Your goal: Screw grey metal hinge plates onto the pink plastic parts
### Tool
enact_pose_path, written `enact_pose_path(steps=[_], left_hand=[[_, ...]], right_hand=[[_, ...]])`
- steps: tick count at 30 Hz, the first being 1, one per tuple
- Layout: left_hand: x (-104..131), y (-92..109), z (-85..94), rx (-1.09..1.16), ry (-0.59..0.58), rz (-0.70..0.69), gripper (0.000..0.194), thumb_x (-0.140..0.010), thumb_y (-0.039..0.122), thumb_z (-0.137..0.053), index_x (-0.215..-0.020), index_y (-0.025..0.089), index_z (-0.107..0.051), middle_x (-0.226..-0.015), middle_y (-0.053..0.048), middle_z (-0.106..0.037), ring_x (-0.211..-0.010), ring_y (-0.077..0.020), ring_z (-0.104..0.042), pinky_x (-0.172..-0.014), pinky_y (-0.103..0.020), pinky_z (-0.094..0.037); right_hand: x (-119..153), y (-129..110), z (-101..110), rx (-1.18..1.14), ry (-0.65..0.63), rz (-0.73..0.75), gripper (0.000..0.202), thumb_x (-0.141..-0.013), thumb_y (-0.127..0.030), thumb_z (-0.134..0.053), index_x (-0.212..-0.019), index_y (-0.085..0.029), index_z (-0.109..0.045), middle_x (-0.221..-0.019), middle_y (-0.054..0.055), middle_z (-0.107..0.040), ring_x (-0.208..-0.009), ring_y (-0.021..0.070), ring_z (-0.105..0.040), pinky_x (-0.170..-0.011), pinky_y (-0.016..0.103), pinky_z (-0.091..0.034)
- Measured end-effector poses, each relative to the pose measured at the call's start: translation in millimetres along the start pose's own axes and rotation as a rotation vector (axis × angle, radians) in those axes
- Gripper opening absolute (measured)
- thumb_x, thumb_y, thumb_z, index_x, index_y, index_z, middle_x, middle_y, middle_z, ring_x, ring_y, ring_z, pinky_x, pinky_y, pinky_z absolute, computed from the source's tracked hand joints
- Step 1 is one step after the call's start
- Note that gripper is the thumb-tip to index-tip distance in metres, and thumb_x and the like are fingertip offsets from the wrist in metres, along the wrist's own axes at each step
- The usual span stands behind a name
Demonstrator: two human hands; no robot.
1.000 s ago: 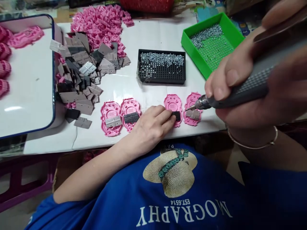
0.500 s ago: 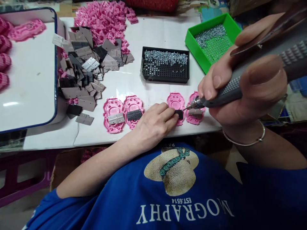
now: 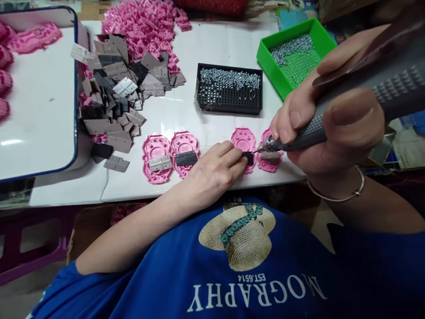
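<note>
My right hand [image 3: 332, 119] is wrapped round a grey electric screwdriver [image 3: 348, 104], slanting down to the left. Its bit meets the right end of a small black plate [image 3: 248, 157] lying across a pink plastic shell [image 3: 243, 138]. My left hand [image 3: 219, 170] is closed, with bent fingertips pressing on that plate and covering its left part. Just to the right, another pink shell [image 3: 264, 165] carries a brown-grey plate [image 3: 270, 157], partly behind the screwdriver tip. Left of my left hand lie two more pink shells, one with a light grey plate [image 3: 160, 163], the other with a dark grey plate [image 3: 186, 158].
Behind the shells stands a black tray [image 3: 229, 108] of screws; a green tray [image 3: 265, 62] of screws is at its right. Loose grey plates [image 3: 116, 88] and small pink parts [image 3: 142, 26] are heaped at the back left. A white blue-rimmed tray [image 3: 40, 119] with pink shells fills the left side.
My right hand and the screwdriver body have shifted slightly left and tilted, the bit staying at the black plate. My left hand stays in place.
</note>
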State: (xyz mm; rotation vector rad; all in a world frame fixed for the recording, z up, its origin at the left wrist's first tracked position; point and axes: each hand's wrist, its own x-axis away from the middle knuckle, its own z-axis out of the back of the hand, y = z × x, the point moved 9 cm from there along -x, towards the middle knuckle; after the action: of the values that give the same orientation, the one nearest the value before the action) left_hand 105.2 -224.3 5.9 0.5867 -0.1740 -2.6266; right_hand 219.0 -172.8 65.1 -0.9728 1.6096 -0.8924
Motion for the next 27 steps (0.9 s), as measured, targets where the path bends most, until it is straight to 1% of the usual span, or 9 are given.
enact_pose_path(steps=[5,7,10,13,15,17,21,24,27], left_hand=[[0,-1,-1.1,0.048,-0.01,0.031,0.03,-0.103,0.018,-0.037,-0.096,0.01,-0.065,-0.094,-0.011,-0.064,-0.089,-0.0191,-0.052,-0.077,-0.032,-0.049],[1,-1,-0.8,0.054,0.001,0.023,0.028,-0.102,0.018,-0.039,-0.096,0.009,-0.065,-0.093,-0.011,-0.064,-0.088,-0.0193,-0.051,-0.077,-0.031,-0.048],[1,-1,-1.6,0.043,0.006,0.014,0.027,-0.102,0.018,-0.04,-0.095,0.01,-0.065,-0.095,-0.01,-0.064,-0.089,-0.0194,-0.051,-0.077,-0.031,-0.048],[3,-2,-2.6,0.035,0.004,0.013,0.03,-0.103,0.02,-0.037,-0.097,0.011,-0.064,-0.099,-0.011,-0.064,-0.091,-0.02,-0.052,-0.078,-0.032,-0.049],[4,-2,-2.0,0.045,0.02,0.002,0.029,-0.103,0.019,-0.036,-0.1,0.01,-0.063,-0.101,-0.012,-0.064,-0.092,-0.0207,-0.053,-0.079,-0.033,-0.05],[3,-2,-1.8,0.066,0.039,-0.014,0.027,-0.102,0.017,-0.037,-0.106,0.009,-0.062,-0.104,-0.013,-0.064,-0.094,-0.0213,-0.054,-0.079,-0.034,-0.051],[0,-3,-3.9,0.098,0.064,-0.041,0.024,-0.101,0.015,-0.037,-0.111,0.011,-0.059,-0.108,-0.013,-0.063,-0.094,-0.0216,-0.053,-0.078,-0.035,-0.053],[-2,-2,-7.4,0.101,0.045,-0.042,0.023,-0.1,0.012,-0.04,-0.115,0.011,-0.057,-0.111,-0.013,-0.063,-0.096,-0.0221,-0.053,-0.079,-0.036,-0.054],[-1,-1,-8.2,0.084,0.035,-0.038,0.024,-0.098,0.008,-0.042,-0.118,0.008,-0.056,-0.113,-0.015,-0.062,-0.097,-0.0226,-0.053,-0.08,-0.036,-0.054]], right_hand=[[1,-3,-11,-0.088,-0.096,0.064,0.034,-0.062,-0.034,-0.088,-0.07,-0.025,-0.056,-0.057,-0.006,-0.049,-0.038,0.0114,-0.045,-0.033,0.031,-0.039],[1,-1,-12,-0.122,-0.118,0.07,0.032,-0.066,-0.034,-0.085,-0.071,-0.025,-0.055,-0.057,-0.006,-0.049,-0.038,0.011,-0.045,-0.033,0.03,-0.036],[-1,3,-8,-0.161,-0.118,0.072,0.03,-0.067,-0.036,-0.085,-0.08,-0.024,-0.06,-0.056,-0.006,-0.048,-0.039,0.011,-0.048,-0.033,0.029,-0.033],[-8,-1,-1,-0.146,-0.11,0.091,0.034,-0.068,-0.037,-0.083,-0.09,-0.021,-0.063,-0.069,-0.003,-0.057,-0.041,0.0099,-0.051,-0.035,0.028,-0.035],[-19,-12,12,-0.091,-0.044,0.165,0.037,-0.068,-0.041,-0.082,-0.091,-0.021,-0.062,-0.088,0.0,-0.064,-0.043,0.0074,-0.05,-0.035,0.027,-0.037],[-33,-26,34,0.003,0.074,0.258,0.039,-0.068,-0.048,-0.08,-0.092,-0.024,-0.061,-0.098,-0.001,-0.065,-0.044,0.0058,-0.048,-0.037,0.026,-0.039],[-63,-39,83,0.176,0.262,0.407,0.036,-0.072,-0.051,-0.077,-0.093,-0.028,-0.058,-0.094,-0.004,-0.065,-0.048,0.0059,-0.048,-0.043,0.024,-0.041],[-79,-32,108,0.205,0.281,0.455,0.033,-0.073,-0.047,-0.078,-0.09,-0.027,-0.058,-0.083,-0.005,-0.063,-0.044,0.0066,-0.049,-0.041,0.025,-0.039],[-86,-14,119,0.239,0.284,0.404,0.034,-0.071,-0.049,-0.078,-0.088,-0.028,-0.058,-0.072,-0.006,-0.061,-0.043,0.0088,-0.048,-0.041,0.027,-0.038]])
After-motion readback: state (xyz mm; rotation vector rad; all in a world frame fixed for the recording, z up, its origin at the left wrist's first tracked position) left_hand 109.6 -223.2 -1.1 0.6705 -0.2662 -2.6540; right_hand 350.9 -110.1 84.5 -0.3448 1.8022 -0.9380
